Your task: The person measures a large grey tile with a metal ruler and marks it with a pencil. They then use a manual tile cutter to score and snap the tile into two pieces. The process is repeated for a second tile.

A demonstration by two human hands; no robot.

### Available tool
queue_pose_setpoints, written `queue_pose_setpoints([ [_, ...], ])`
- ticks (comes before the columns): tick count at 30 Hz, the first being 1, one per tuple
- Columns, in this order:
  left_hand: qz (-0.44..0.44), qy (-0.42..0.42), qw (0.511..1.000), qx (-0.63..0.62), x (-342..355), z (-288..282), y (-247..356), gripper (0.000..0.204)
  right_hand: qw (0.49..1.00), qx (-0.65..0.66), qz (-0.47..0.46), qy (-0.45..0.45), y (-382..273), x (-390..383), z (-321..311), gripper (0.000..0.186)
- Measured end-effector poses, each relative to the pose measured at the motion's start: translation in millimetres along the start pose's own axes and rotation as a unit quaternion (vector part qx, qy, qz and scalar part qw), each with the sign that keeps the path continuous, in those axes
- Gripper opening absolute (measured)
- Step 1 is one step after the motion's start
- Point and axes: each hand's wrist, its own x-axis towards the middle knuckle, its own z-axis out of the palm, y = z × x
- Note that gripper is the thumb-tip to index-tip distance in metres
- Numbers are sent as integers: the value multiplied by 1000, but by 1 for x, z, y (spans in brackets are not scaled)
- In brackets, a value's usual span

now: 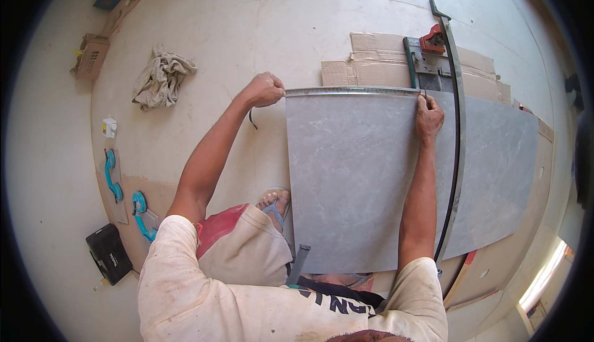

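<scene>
Measurement seemed under way, with no cut visible: left hand [265,90] gripped the measuring strip [352,89] along the gray slab's [352,175] far edge; right hand [429,118] pinched a thin dark object [426,93].

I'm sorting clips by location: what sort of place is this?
Probably a room under renovation: a large grey tile, a long-railed tile cutter and what look like blue suction lifters.
</scene>
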Motion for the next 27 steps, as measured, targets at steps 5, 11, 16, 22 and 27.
queue_pose_setpoints([
  [5, 4, -2, 1000, 18, 0, 0, 5, 18, 1000, 8, -1, 0, 0, 1, -2, 29],
  [11, -13, -3, 1000, 7, -1, -2, -3, 20, 1000, 18, 0, -5, -1, 0, 2, 31],
  [16, 36, 23, 997, 68, 1, 1, 5, 22, 1000, -15, 16, -18, 2, 2, -5, 32],
  [22, 0, 14, 998, 59, -3, -2, 6, 22, 1000, 9, 15, 2, 3, 4, 5, 28],
  [27, -7, 18, 999, 25, -14, 5, 3, 23, 997, 70, 38, 7, -4, -25, -14, 25],
])
